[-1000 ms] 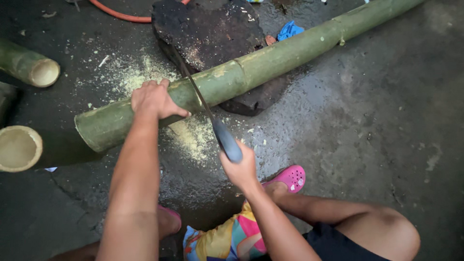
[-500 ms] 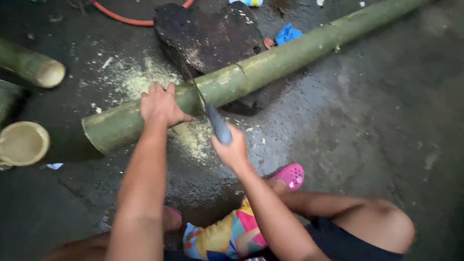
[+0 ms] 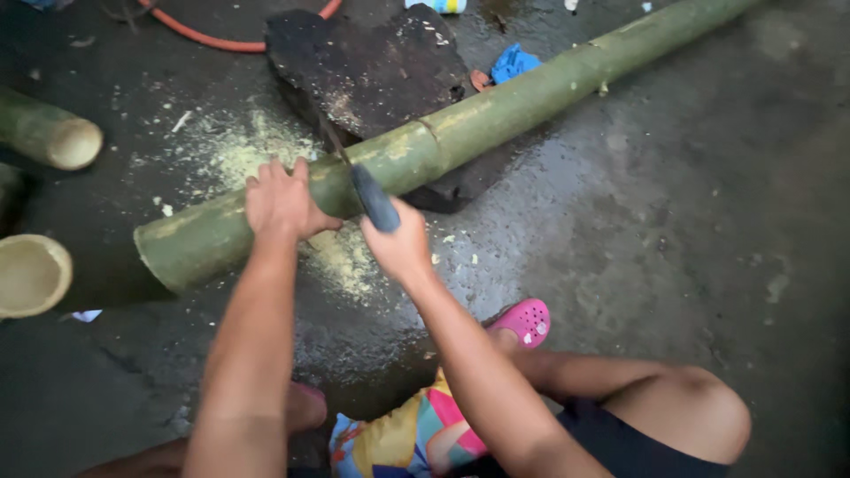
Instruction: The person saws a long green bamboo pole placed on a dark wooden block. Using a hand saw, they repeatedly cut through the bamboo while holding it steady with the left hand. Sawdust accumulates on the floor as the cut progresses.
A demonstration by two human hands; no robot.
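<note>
- Left hand [image 3: 285, 202] lies spread flat on the long green bamboo pole [image 3: 460, 146], which rests across a dark block [image 3: 381, 80].
- Right hand [image 3: 400, 248] is clenched round the saw [image 3: 372, 195] (handle only).
- Pale sawdust [image 3: 239, 150] lies on the wet floor; the pole is not yet severed.

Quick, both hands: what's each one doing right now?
Left hand: open, pressed flat on the bamboo pole.
Right hand: closed on the saw.

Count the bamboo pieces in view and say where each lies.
3, maybe more beyond the left edge: the long bamboo pole under the left hand, a cut bamboo piece at upper left, and a hollow bamboo section at the left edge.
</note>
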